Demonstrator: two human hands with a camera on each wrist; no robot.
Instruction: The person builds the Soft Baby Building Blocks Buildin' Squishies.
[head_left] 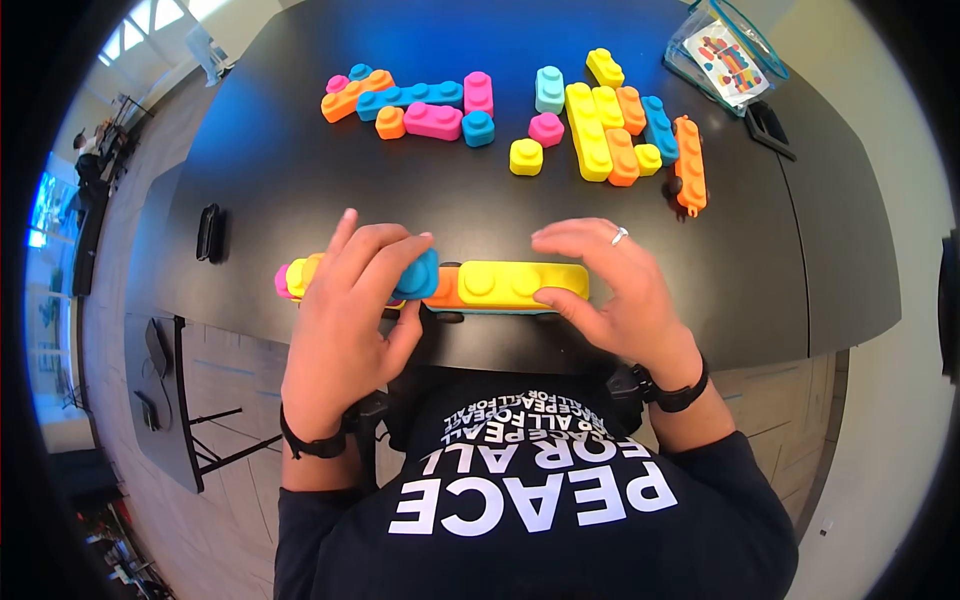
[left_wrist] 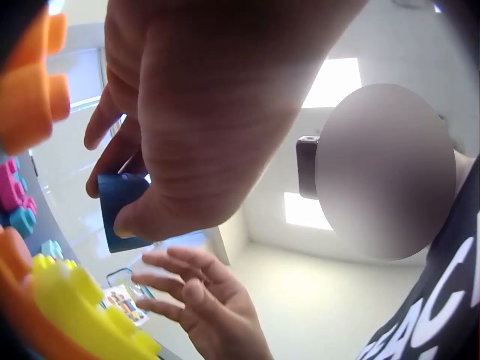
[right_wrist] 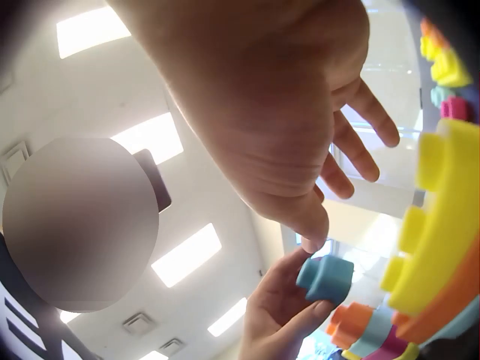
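many blocks (head_left: 588, 130) lie ahead; left grip (head_left: 350, 300), pinching a blue block (head_left: 420, 277), half-hides a likely train (head_left: 500, 287); right grip (head_left: 628, 285) loose, empty.

Over there, the left hand (right_wrist: 276, 311) pinches a small, blue, studded, plastic-looking block (right_wrist: 331, 279); nearby, the right hand (right_wrist: 296, 124) has its fingers apart, near a long yellow plastic-looking block (right_wrist: 444, 225) with rounded studs.

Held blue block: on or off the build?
Off: left hand pinches the blue block; left wrist view shows a gap to the build.
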